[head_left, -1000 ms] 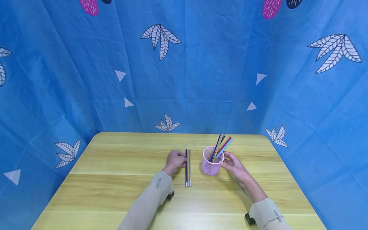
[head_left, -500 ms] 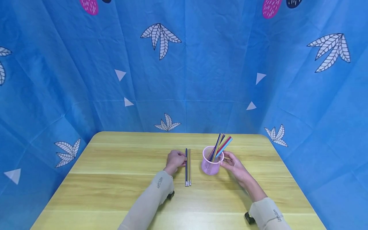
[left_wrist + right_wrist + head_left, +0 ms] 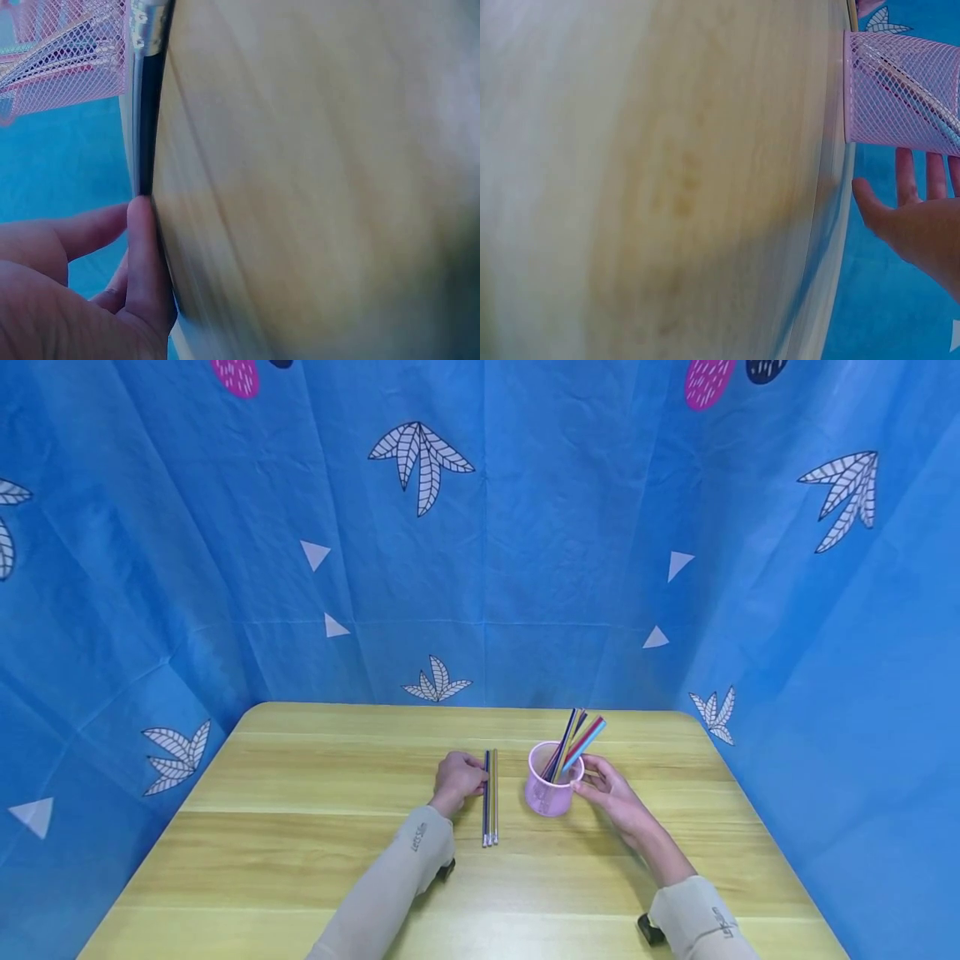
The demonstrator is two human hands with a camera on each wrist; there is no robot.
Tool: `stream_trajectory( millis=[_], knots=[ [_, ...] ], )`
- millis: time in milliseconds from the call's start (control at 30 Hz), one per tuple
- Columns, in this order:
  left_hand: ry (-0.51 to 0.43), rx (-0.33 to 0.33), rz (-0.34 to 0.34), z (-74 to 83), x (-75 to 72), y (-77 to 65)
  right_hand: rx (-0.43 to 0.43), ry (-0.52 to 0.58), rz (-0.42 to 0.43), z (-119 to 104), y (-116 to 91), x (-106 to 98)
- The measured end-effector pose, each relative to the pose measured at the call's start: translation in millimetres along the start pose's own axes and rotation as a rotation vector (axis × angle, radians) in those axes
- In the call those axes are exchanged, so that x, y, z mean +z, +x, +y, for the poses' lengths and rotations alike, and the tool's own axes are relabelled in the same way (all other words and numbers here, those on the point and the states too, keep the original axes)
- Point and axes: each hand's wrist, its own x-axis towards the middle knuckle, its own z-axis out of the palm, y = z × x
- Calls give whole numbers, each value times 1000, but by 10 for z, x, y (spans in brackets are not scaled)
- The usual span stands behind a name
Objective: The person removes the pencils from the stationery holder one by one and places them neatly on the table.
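My left hand (image 3: 459, 774) rests on the table, its thumb and forefinger pinching a dark pencil (image 3: 152, 112) in the left wrist view. That dark pencil lies leftmost in a small row beside a yellow pencil (image 3: 495, 802), with the metal eraser ends toward me. To the right stands a pink mesh pencil cup (image 3: 548, 799), holding several pencils (image 3: 562, 745) and red and light-blue sticks (image 3: 587, 743) that lean right. My right hand (image 3: 611, 792) is at the cup's right side. In the right wrist view its fingers (image 3: 905, 169) reach the mesh, extended, with the thumb apart from it.
The wooden table (image 3: 300, 827) has a far edge with rounded corners. Blue patterned cloth (image 3: 480, 568) hangs behind it and along both sides. A dark band (image 3: 651, 931) shows at the right sleeve, another band (image 3: 446, 870) under the left.
The pencils under my left hand have tilted slightly, with the dark one's far end shifting a little right. The cup and my right hand stay in place.
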Motion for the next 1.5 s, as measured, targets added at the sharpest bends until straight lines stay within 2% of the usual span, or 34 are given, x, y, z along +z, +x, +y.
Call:
stream_trajectory(
  millis=[200, 400, 567, 667, 767, 900, 1067, 1233, 1500],
  knots=[
    [-17, 7, -9, 43, -4, 14, -14, 14, -11, -34, 16, -36],
    [-64, 38, -45, 27, -32, 8, 0, 3, 7, -27, -12, -40],
    [-131, 133, -47, 50, -51, -32, 18, -1, 4, 2, -25, -14],
    [-174, 210, -74, 173, -38, -68, 13, 1, 10, 4, -27, -11],
    [-222, 290, -135, 330, -5, -124, 9, 11, 14, 12, -32, -11],
    [-248, 388, -227, 519, 73, -216, 10, 17, 21, 17, -35, -7],
    [-191, 462, -271, 674, 211, -295, 14, 17, 31, 20, -29, -6],
    [-166, 488, -278, 726, 392, -244, 9, 13, 27, 22, -18, -3],
    [-98, 503, -218, 809, 625, -195, -1, 6, 13, -20, -20, 11]
  ],
)
